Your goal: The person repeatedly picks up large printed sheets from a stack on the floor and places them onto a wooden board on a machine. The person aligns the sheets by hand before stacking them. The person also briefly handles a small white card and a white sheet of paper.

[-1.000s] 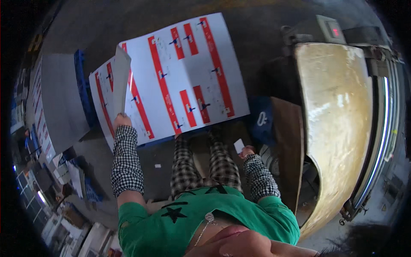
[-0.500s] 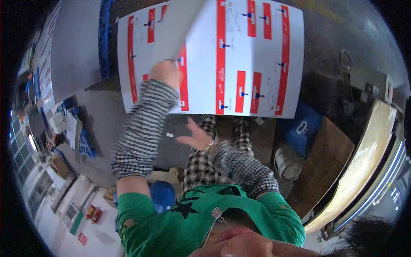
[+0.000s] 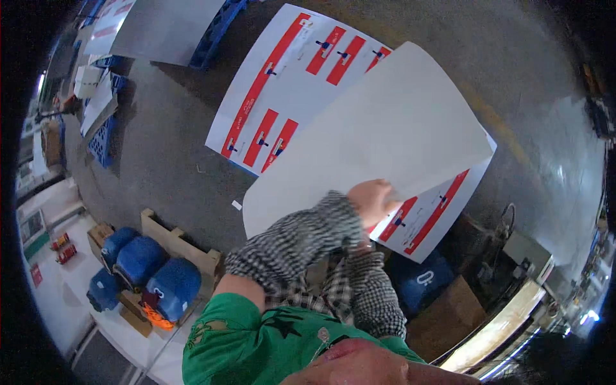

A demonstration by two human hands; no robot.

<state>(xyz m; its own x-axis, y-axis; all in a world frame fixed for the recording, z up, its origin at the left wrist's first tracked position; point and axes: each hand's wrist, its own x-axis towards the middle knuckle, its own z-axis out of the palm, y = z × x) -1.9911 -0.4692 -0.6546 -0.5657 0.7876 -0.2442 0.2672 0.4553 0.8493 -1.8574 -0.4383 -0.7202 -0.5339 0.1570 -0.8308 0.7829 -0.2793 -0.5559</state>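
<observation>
A large sheet (image 3: 385,115) with its plain off-white side up is bent over across a printed sheet (image 3: 295,102). My left hand (image 3: 372,201), smeared a little by motion, is closed on the near edge of the bent sheet, with my left arm reaching across in front of me. Just below it my right hand (image 3: 367,240) is mostly hidden behind my left wrist and sleeve, so its fingers do not show. White with red bands and small dark blue pictures, the printed sheet lies flat and shows on both sides of the blank one.
Several blue jerrycans (image 3: 173,289) stand at the lower left beside a wooden pallet (image 3: 176,244). At the upper left, another sheet stack (image 3: 167,29) sits on a blue pallet (image 3: 215,38). A blue container (image 3: 423,279) and brown board (image 3: 443,321) are at the lower right.
My left hand has swung right and nearer with the sheet, which now spreads over the printed one. My right hand, open before, is now mostly hidden. The view has turned.
</observation>
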